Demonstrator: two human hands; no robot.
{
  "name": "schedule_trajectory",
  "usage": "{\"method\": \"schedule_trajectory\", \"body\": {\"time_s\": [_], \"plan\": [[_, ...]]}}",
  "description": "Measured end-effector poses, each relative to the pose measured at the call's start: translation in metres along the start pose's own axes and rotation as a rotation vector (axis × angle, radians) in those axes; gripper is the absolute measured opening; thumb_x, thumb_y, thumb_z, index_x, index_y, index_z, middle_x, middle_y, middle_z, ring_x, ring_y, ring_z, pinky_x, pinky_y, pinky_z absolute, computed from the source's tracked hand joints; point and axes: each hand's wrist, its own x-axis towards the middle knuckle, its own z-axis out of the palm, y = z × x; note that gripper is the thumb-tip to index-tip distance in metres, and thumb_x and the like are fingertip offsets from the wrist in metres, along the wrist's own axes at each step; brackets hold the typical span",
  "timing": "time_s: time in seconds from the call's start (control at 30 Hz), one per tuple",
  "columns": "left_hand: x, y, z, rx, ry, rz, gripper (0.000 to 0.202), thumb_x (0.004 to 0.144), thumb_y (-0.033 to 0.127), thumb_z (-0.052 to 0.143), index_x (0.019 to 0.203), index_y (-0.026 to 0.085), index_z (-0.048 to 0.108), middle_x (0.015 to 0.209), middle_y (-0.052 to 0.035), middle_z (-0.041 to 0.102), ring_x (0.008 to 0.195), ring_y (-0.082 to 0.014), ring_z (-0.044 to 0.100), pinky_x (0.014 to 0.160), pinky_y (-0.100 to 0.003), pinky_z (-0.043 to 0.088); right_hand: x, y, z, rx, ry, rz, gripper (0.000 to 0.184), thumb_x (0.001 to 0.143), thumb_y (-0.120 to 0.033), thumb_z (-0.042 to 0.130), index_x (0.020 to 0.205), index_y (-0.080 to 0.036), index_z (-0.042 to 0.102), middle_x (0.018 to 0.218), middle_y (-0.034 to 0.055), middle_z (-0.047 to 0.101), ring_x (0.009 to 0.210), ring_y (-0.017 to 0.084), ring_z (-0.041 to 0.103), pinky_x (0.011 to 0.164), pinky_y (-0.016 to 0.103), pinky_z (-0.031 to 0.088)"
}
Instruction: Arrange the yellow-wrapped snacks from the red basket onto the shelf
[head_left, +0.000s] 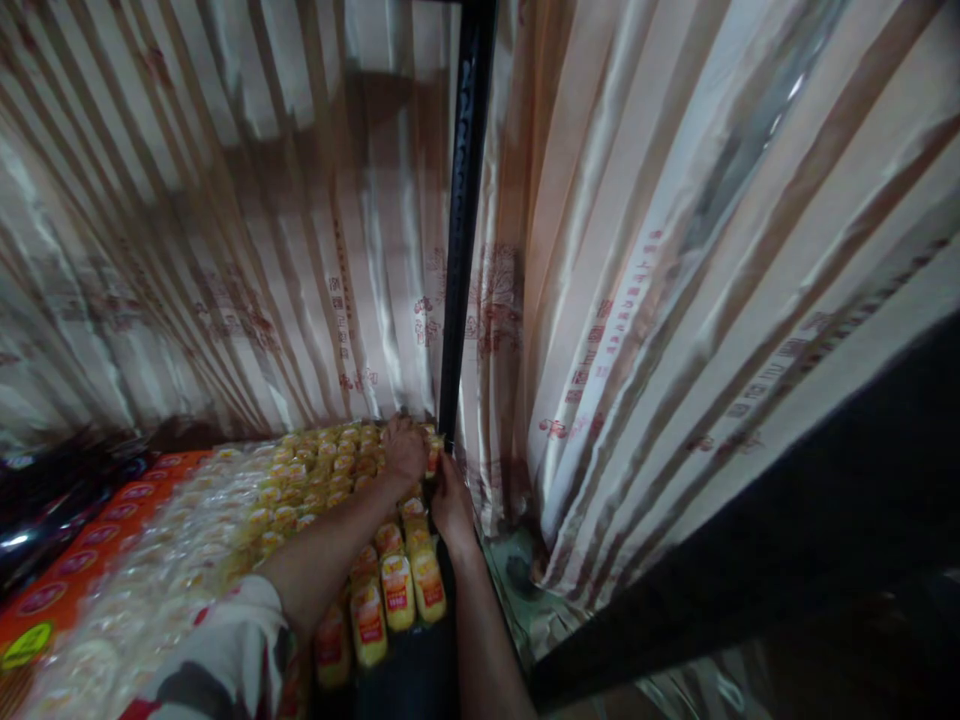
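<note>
Both my arms reach forward over a shelf packed with rows of yellow packets (pixel 397 590) with red labels. My left hand (pixel 403 447) rests knuckles-up on the packets at the far end of the row, its fingers curled down among them. My right hand (pixel 451 497) is just beside it, against the foot of a black upright post (pixel 459 260), fingers bent around a packet near the post. Which packet each hand grips is hidden by the hands themselves.
Clear-wrapped pale goods (pixel 172 560) and an orange carton edge (pixel 67 570) lie to the left. Shiny beige striped wrapping with red print (pixel 675 300) hangs behind and to the right. A dark shelf edge (pixel 750 560) slants across the lower right.
</note>
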Motion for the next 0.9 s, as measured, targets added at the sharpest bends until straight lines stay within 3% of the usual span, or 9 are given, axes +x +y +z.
{"method": "schedule_trajectory", "body": {"time_s": [0.1, 0.2, 0.3, 0.4, 0.57, 0.7, 0.9], "plan": [[-0.002, -0.001, -0.001, 0.036, 0.102, 0.012, 0.027, 0.083, 0.018, 0.043, 0.099, 0.013, 0.065, 0.11, -0.0114, 0.06, 0.114, -0.0228, 0.043, 0.101, -0.037, 0.031, -0.001, 0.004, 0.001, 0.001, 0.02, 0.007, 0.058, 0.072, 0.0, 0.032, 0.124, -0.014, 0.055, 0.129, 0.0106, 0.055, 0.124, 0.018, 0.047, 0.105, 0.039, 0.036], [-0.006, -0.004, -0.005, 0.052, 0.168, 0.155, 0.028, 0.084, 0.016, 0.041, 0.099, 0.014, 0.065, 0.105, -0.0097, 0.062, 0.108, -0.0215, 0.046, 0.098, -0.033, 0.034, -0.002, 0.007, 0.003, 0.004, 0.037, 0.006, 0.056, 0.072, -0.001, 0.035, 0.121, -0.016, 0.058, 0.128, 0.0088, 0.056, 0.124, 0.019, 0.047, 0.106, 0.04, 0.036], [-0.012, -0.006, -0.012, 0.083, 0.042, 0.37, 0.024, 0.081, 0.015, 0.043, 0.082, 0.015, 0.067, 0.09, -0.0095, 0.066, 0.099, -0.021, 0.051, 0.095, -0.033, 0.037, -0.003, 0.009, 0.006, 0.023, 0.029, -0.015, 0.051, 0.075, -0.004, 0.034, 0.12, -0.013, 0.058, 0.13, 0.0116, 0.054, 0.124, 0.019, 0.047, 0.105, 0.04, 0.037], [-0.014, -0.004, -0.013, 0.147, -0.119, 0.475, 0.019, 0.076, 0.014, 0.048, 0.071, 0.014, 0.066, 0.079, -0.0113, 0.067, 0.09, -0.0225, 0.056, 0.096, -0.037, 0.035, -0.003, 0.009, 0.007, 0.06, 0.023, -0.025, 0.05, 0.077, -0.007, 0.036, 0.122, -0.014, 0.056, 0.132, 0.011, 0.053, 0.124, 0.019, 0.047, 0.104, 0.04, 0.037], [-0.015, 0.003, -0.007, 0.129, -0.208, 0.449, 0.018, 0.07, 0.007, 0.049, 0.07, 0.012, 0.066, 0.081, -0.0124, 0.068, 0.086, -0.0228, 0.059, 0.093, -0.038, 0.038, -0.001, 0.009, 0.008, 0.093, 0.016, -0.054, 0.048, 0.077, -0.01, 0.039, 0.121, -0.017, 0.057, 0.129, 0.0097, 0.056, 0.122, 0.019, 0.048, 0.105, 0.04, 0.036], [-0.022, 0.009, -0.005, 0.105, -0.251, 0.388, 0.02, 0.071, 0.006, 0.048, 0.075, 0.01, 0.067, 0.086, -0.017, 0.069, 0.087, -0.0269, 0.061, 0.085, -0.039, 0.043, -0.002, 0.015, 0.011, 0.071, 0.047, -0.033, 0.045, 0.077, -0.014, 0.043, 0.12, -0.013, 0.058, 0.126, 0.0141, 0.056, 0.12, 0.021, 0.05, 0.102, 0.039, 0.039], [-0.032, 0.015, -0.013, 0.222, -0.278, 0.406, 0.023, 0.074, 0.006, 0.047, 0.077, 0.01, 0.069, 0.082, -0.0152, 0.07, 0.085, -0.0263, 0.063, 0.092, -0.04, 0.041, -0.003, 0.018, 0.012, 0.105, 0.014, -0.072, 0.046, 0.078, -0.017, 0.045, 0.123, -0.015, 0.055, 0.126, 0.013, 0.057, 0.122, 0.02, 0.048, 0.103, 0.04, 0.038]]}}
